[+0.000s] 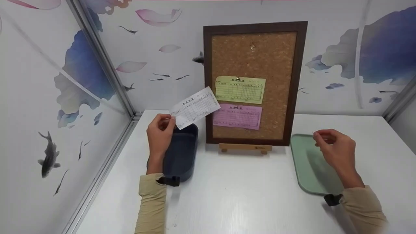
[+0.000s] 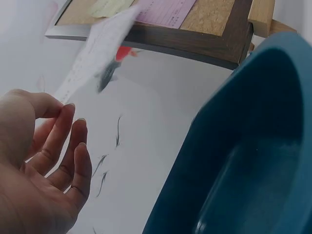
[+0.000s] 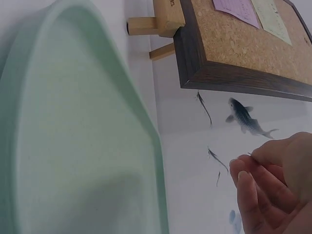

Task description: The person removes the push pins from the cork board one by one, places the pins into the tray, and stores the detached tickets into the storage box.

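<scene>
My left hand (image 1: 161, 130) pinches the lower corner of a white printed slip (image 1: 195, 107) between thumb and fingertips, holding it up above a dark blue bin (image 1: 182, 152). In the left wrist view the slip (image 2: 92, 58) is blurred above my left hand (image 2: 44, 165), beside the bin (image 2: 253, 146). My right hand (image 1: 326, 140) hovers over a pale green tray (image 1: 308, 165) with its fingertips pinched together. The right wrist view shows a thin pin tip (image 3: 248, 155) at my right hand (image 3: 273, 185), next to the tray (image 3: 73, 136).
A framed cork board (image 1: 253, 58) stands on a wooden easel (image 1: 245, 148) at the back middle of the white table (image 1: 240, 195). A yellow slip (image 1: 240, 89) and a pink slip (image 1: 237, 116) are pinned to it. Patterned walls close in the left and back.
</scene>
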Demonstrator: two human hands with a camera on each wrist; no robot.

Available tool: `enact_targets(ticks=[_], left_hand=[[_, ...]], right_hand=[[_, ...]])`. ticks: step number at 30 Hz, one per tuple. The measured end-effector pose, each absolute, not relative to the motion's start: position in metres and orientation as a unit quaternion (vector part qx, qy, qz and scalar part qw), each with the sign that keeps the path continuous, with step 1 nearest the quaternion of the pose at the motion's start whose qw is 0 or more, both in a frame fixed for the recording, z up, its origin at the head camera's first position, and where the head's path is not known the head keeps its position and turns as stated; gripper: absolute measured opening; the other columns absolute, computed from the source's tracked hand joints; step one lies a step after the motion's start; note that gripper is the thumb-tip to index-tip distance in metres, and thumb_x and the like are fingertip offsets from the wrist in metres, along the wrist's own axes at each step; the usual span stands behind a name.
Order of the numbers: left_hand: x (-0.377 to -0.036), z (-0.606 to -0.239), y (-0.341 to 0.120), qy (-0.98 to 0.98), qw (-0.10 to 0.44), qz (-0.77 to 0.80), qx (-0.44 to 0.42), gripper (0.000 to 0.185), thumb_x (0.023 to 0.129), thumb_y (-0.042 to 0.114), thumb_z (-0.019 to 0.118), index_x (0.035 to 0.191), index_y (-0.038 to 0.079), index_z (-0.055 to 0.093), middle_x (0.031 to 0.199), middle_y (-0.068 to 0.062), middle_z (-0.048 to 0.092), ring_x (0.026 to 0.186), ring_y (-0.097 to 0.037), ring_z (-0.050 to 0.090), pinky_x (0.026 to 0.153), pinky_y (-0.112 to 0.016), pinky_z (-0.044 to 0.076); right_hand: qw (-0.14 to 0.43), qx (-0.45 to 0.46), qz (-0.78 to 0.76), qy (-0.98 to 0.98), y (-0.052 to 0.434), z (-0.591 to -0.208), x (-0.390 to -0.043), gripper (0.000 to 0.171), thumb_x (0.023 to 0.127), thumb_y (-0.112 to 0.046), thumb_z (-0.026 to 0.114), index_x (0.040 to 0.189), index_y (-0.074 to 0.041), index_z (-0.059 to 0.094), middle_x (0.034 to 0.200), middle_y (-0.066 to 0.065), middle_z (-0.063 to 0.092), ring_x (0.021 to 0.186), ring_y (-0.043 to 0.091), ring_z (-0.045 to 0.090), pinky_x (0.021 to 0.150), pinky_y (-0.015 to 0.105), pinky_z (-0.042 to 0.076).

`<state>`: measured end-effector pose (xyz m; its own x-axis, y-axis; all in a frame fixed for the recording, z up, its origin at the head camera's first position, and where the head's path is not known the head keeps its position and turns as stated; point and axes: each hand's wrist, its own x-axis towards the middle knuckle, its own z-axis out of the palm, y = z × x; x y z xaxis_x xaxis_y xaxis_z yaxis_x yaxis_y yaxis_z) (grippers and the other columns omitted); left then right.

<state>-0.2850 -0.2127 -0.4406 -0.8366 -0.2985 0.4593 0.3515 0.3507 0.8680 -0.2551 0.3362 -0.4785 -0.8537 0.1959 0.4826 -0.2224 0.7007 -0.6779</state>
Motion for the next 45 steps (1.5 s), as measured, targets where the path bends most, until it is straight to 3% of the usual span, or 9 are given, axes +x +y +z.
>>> enact_targets(ticks=[7,13,22,31,45], left_hand=[[-0.282,-0.44,-0.222,-0.796,0.255,-0.549,-0.01,0.015,0.105,0.02,0.07,0.114,0.007,0.071,0.113,-0.012,0.077,0.101,-0.022,0.076,0.082,-0.023,0.056],[-0.282,-0.441,-0.227,-0.802,0.263,-0.537,0.011,0.015,0.104,0.016,0.067,0.117,0.009,0.069,0.11,-0.009,0.08,0.095,-0.017,0.071,0.082,-0.026,0.05],[-0.281,-0.439,-0.233,-0.811,0.29,-0.507,0.038,0.016,0.104,0.014,0.065,0.117,0.012,0.073,0.117,-0.006,0.074,0.09,-0.019,0.063,0.075,-0.029,0.045],[-0.279,-0.444,-0.239,-0.844,0.283,-0.455,0.023,0.015,0.105,0.011,0.062,0.11,0.012,0.077,0.118,-0.009,0.076,0.116,-0.027,0.068,0.105,-0.046,0.049],[-0.279,-0.452,-0.233,-0.888,0.193,-0.417,0.006,0.018,0.103,0.006,0.063,0.114,0.009,0.077,0.124,-0.013,0.076,0.124,-0.031,0.068,0.112,-0.049,0.049]], right_hand=[[0.199,0.007,0.371,-0.907,0.346,-0.482,-0.256,0.032,0.105,-0.03,0.072,0.117,-0.001,0.078,0.101,0.023,0.082,0.068,-0.012,0.066,0.058,0.012,0.049],[0.147,0.006,0.352,-0.924,0.353,-0.484,-0.257,0.035,0.106,-0.033,0.07,0.117,0.0,0.077,0.102,0.021,0.082,0.071,-0.009,0.068,0.06,0.016,0.05],[0.071,0.005,0.347,-0.935,0.357,-0.488,-0.258,0.036,0.106,-0.034,0.069,0.117,-0.002,0.078,0.104,0.02,0.082,0.078,0.012,0.076,0.06,0.025,0.054],[0.035,0.004,0.343,-0.939,0.357,-0.492,-0.259,0.032,0.105,-0.031,0.07,0.117,-0.002,0.078,0.102,0.018,0.081,0.078,0.01,0.075,0.062,0.026,0.055],[-0.01,-0.002,0.329,-0.944,0.359,-0.496,-0.26,0.029,0.104,-0.024,0.067,0.119,-0.001,0.077,0.099,0.013,0.081,0.078,0.015,0.071,0.063,0.027,0.051]])
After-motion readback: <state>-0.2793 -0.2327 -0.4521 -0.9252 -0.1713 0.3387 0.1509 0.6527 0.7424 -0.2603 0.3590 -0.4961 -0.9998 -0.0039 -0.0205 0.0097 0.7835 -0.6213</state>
